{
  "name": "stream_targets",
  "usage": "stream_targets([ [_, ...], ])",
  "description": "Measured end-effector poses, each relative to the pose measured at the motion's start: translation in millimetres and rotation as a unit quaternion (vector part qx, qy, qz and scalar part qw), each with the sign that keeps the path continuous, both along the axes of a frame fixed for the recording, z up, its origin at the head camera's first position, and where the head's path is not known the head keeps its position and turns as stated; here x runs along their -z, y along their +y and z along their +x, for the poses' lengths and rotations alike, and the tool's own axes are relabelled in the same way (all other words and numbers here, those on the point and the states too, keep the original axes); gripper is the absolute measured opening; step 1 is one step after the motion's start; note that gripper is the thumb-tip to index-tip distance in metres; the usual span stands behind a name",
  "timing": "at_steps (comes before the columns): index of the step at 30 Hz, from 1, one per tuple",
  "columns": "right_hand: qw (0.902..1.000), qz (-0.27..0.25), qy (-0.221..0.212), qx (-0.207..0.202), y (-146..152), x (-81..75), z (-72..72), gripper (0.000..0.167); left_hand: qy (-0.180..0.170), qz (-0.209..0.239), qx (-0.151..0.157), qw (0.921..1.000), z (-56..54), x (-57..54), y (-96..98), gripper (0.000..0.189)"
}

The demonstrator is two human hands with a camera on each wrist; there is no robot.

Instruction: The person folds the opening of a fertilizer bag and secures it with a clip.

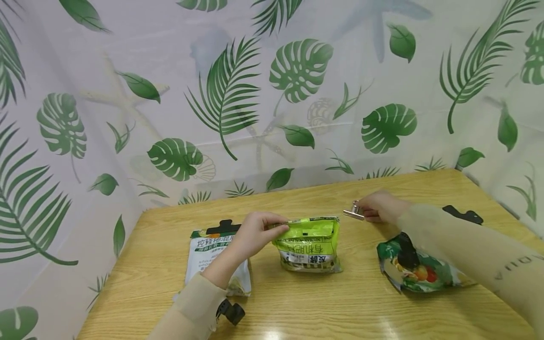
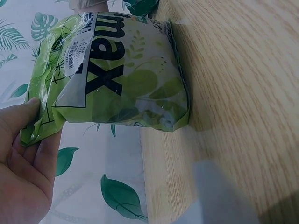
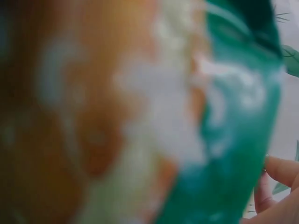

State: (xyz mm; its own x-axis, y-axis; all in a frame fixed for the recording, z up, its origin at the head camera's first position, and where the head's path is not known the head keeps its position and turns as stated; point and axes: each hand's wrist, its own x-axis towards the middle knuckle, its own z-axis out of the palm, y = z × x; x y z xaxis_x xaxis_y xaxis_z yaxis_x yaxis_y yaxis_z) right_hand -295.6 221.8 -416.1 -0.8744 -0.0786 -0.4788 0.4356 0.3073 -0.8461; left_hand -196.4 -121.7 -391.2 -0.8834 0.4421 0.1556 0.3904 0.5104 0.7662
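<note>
A bright green fertilizer bag (image 1: 312, 245) stands on the table in the middle of the head view, its top folded over. My left hand (image 1: 257, 233) pinches the left end of that fold between thumb and fingers. In the left wrist view, the same bag (image 2: 135, 70) shows its printed side, with the left hand (image 2: 28, 163) at its top corner. To the right of the bag, my right hand (image 1: 380, 206) holds a silver metal bulldog clip (image 1: 354, 211) by its handle end, above the table. The right wrist view shows the right hand (image 3: 280, 186) only at its edge.
At left lies a white bag (image 1: 206, 250) with a black clip (image 1: 224, 227) along its top. A green bag with food pictures (image 1: 433, 274) lies under the right forearm and fills the right wrist view, blurred. Another black clip (image 1: 463, 214) shows beyond that forearm.
</note>
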Motion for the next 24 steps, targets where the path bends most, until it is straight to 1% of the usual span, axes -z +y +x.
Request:
stream_targets([
  [4, 1.0000, -0.002, 0.002, -0.003, 0.5, -1.3, 0.5, 0.036, -0.002, 0.000, 0.004, 1.0000, -0.8, -1.4, 0.1, 0.022],
  [7, 0.9999, -0.009, 0.005, -0.006, -1.3, -2.2, 0.1, 0.042, -0.002, 0.000, 0.003, 1.0000, -2.2, -1.1, 0.2, 0.022],
  [14, 0.9991, -0.040, 0.013, -0.010, -4.6, -11.3, -1.7, 0.031, -0.007, 0.001, -0.001, 1.0000, -3.3, -2.8, -0.5, 0.022],
  [17, 0.9985, -0.054, 0.005, -0.007, -3.9, -16.1, -1.6, 0.026, -0.005, 0.001, -0.002, 1.0000, -3.1, -3.9, -0.6, 0.022],
  [24, 0.9951, -0.095, -0.023, 0.015, -0.1, -25.4, 0.0, 0.013, -0.021, 0.005, -0.007, 0.9997, -3.3, -5.1, 0.1, 0.022],
])
